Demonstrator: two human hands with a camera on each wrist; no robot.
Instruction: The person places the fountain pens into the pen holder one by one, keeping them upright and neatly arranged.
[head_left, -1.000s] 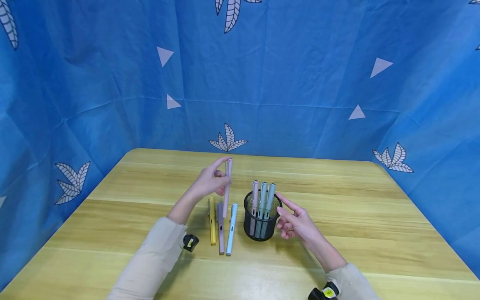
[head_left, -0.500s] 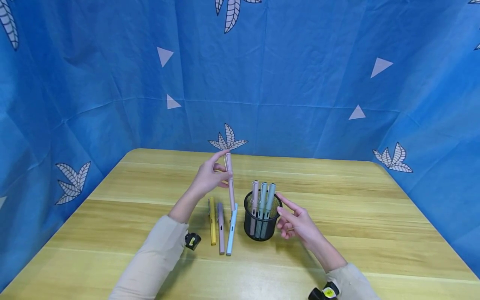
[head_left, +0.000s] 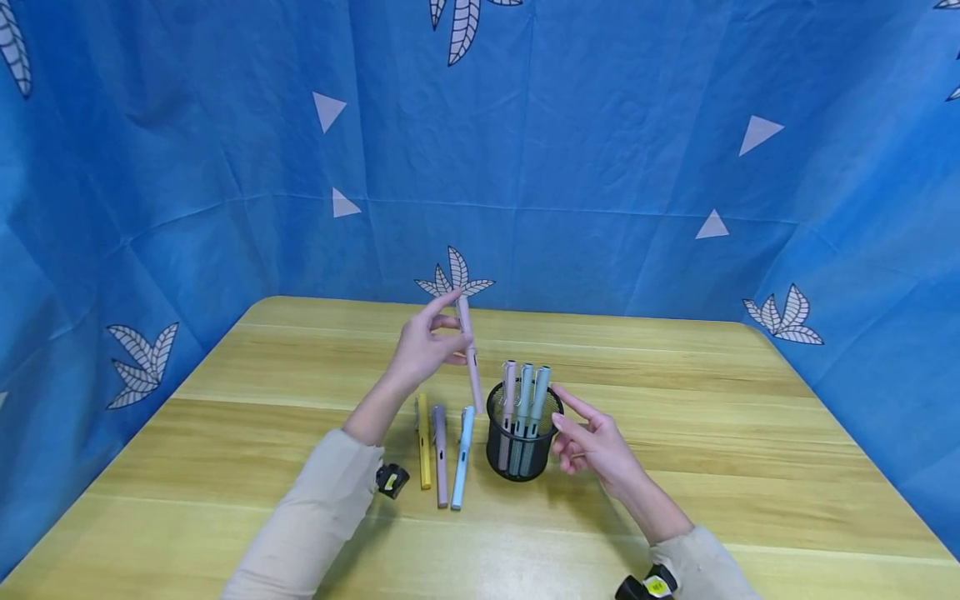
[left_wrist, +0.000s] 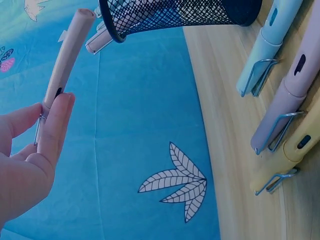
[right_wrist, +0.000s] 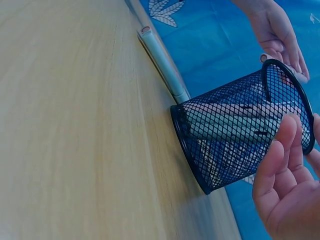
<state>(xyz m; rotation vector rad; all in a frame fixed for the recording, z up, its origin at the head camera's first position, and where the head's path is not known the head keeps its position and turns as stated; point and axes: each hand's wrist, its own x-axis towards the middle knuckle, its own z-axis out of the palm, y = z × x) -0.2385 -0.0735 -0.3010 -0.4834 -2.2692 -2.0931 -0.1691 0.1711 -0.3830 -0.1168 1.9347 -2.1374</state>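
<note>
Since a second ago the left hand has carried the pink pen rightward and slightly up, away from above the pens lying down and toward the cup; the cup and the right hand show no clear shift. The left hand grips the pink pen between thumb and fingers, forefinger reaching its top end. The pen hangs aslant in the air, lower end just left of the cup's rim, outside it and apart. In the left wrist view its clip lies at the held end and its plain end points toward the cup. The right hand touches the cup's right side, thumb and forefinger at the rim; whether they pinch it or merely rest there, I cannot tell. Three pens stand in the black mesh cup, clips up: one lilac and two teal. Left of it, the yellow pen, purple pen and blue pen lie side by side on the wooden table. Behind hangs a blue cloth with leaves and triangles.
</note>
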